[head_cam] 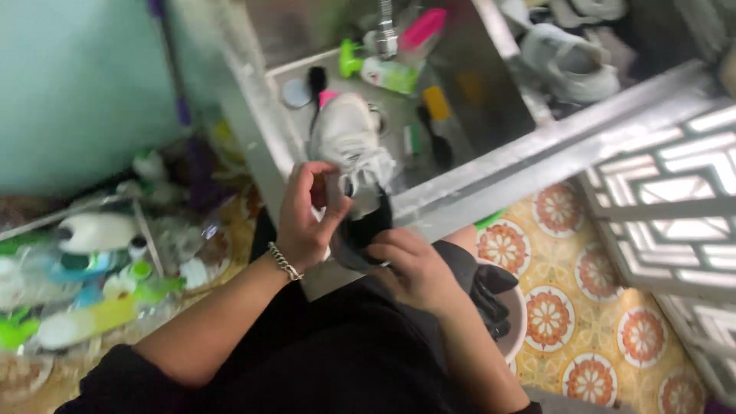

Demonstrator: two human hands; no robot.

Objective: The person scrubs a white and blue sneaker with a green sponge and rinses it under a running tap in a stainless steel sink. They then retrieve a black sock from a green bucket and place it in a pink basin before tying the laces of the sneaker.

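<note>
— What are the hands doing?
— I see my left hand [303,222] curled around a white sneaker [349,142] at its laces; the right hand [410,268] grips a dark cloth [360,234] beneath it.
— Where's the sneaker?
— At the near rim of the steel sink [475,165].

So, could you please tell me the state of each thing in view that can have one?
Left hand: gripping the white shoe at its heel end.
Right hand: holding a dark cloth against the shoe.
White shoe: tilted over the sink, laces loose.
Dark cloth: bunched between the hands.
Sink: cluttered with brushes and bottles.
Second white shoe: resting beside the sink.
Bracelet: worn on the left wrist.
</note>
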